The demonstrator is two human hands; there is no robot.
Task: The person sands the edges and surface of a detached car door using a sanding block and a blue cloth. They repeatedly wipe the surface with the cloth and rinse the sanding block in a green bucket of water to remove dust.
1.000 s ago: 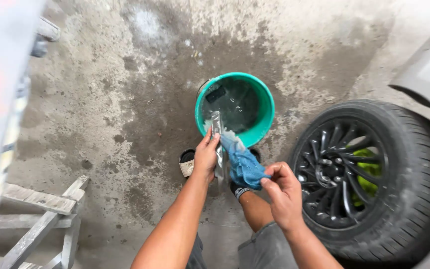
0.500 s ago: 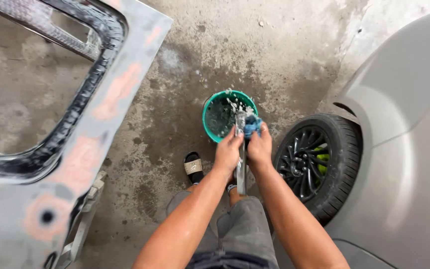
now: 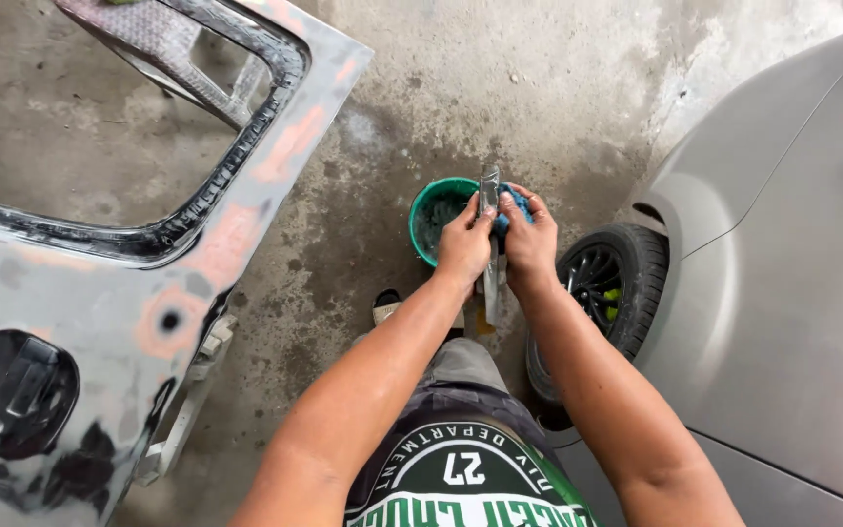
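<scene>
left hand (image 3: 462, 244): forearm stretched forward and slightly right from the body, knuckles up, fingers curled around a narrow flat grey strip (image 3: 489, 244) that stands roughly upright between both hands, its upper end above the fingers and its lower end hanging below the wrists. right hand (image 3: 531, 242): forearm reaching forward and angled left, closed on a bunched blue cloth (image 3: 511, 208) pressed against the strip's right side, fingertips touching the strip near its top. both hands sit just beside each other, over the near rim of a green bucket (image 3: 420, 220) standing on the wet concrete floor (image 3: 363, 176). sandalled foot (image 3: 386, 306) below the bucket. to the right, a black car wheel (image 3: 605, 288) under a grey car body (image 3: 782, 283). to the left, a detached, sanded grey door panel (image 3: 100, 293) with window opening.
</scene>
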